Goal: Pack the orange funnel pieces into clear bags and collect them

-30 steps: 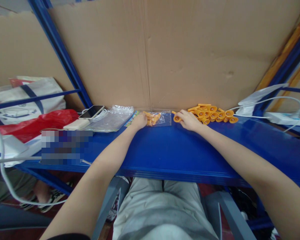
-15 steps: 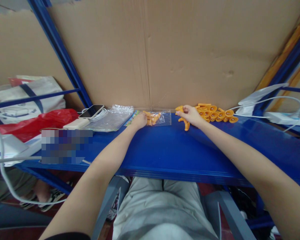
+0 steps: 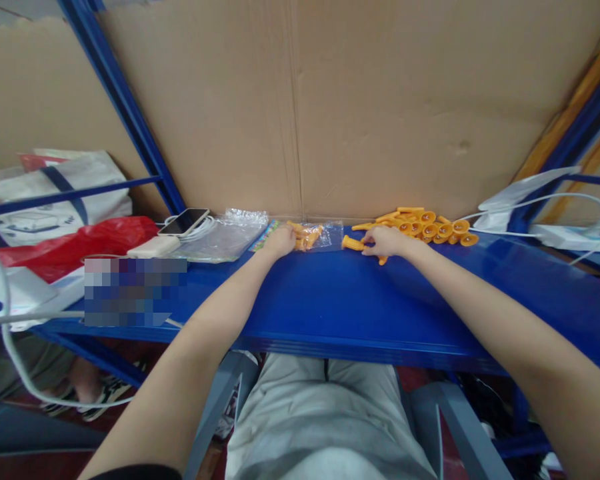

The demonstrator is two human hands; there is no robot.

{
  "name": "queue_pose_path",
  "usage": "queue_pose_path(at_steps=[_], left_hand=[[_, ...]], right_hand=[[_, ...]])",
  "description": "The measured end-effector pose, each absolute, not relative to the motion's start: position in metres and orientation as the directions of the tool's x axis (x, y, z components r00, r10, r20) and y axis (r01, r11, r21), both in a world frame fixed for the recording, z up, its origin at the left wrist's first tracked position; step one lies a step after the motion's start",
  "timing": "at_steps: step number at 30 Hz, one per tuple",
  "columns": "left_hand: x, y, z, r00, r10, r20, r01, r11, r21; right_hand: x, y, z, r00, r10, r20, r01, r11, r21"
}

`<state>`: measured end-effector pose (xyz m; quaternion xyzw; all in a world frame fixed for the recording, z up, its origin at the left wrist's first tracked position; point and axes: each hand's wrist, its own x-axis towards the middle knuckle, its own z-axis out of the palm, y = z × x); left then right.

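Note:
My left hand is closed on the left end of a small clear plastic bag, beside its colourful printed part. Several orange plastic pieces show in the bag near my fingertips. To the right, my right hand pinches an orange plastic piece with a flared end low over the blue table. Another orange piece pokes out below that hand. Just beyond it is a pile of orange pieces with round, cup-like ends; my hand hides part of its left side.
A blue table backs onto a cardboard wall. Flat clear bags, a phone, a white cable and a red plastic bag lie left. White cables run at right. Blue posts stand on both sides.
My right hand has moved slightly right and down toward the table, and the flared piece now points left from its fingers. My left hand stays on the bag.

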<state>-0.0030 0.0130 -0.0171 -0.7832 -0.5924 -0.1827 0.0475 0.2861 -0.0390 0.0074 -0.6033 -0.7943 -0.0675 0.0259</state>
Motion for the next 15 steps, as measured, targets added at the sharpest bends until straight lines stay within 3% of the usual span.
queue_pose_path(at_steps=[3, 9, 13, 15], left_hand=[[-0.003, 0.013, -0.017, 0.234, 0.896, 0.377, 0.925, -0.325, 0.198], [-0.007, 0.015, -0.015, 0.095, 0.872, 0.48, 0.892, -0.289, 0.349], [-0.017, 0.026, -0.021, -0.116, 0.908, 0.402, 0.865, -0.106, 0.49], [-0.023, 0.034, -0.027, -0.125, 0.933, 0.336, 0.834, -0.085, 0.545]], right_hand=[[0.298, -0.036, 0.01, -0.297, 0.954, 0.05, 0.95, 0.29, 0.117], [0.301, -0.034, 0.006, -0.375, 0.926, 0.043, 0.927, 0.373, 0.049], [0.29, -0.042, 0.011, -0.324, 0.942, 0.088, 0.946, 0.32, 0.061], [0.286, -0.046, 0.015, -0.319, 0.936, 0.148, 0.948, 0.316, 0.047]])
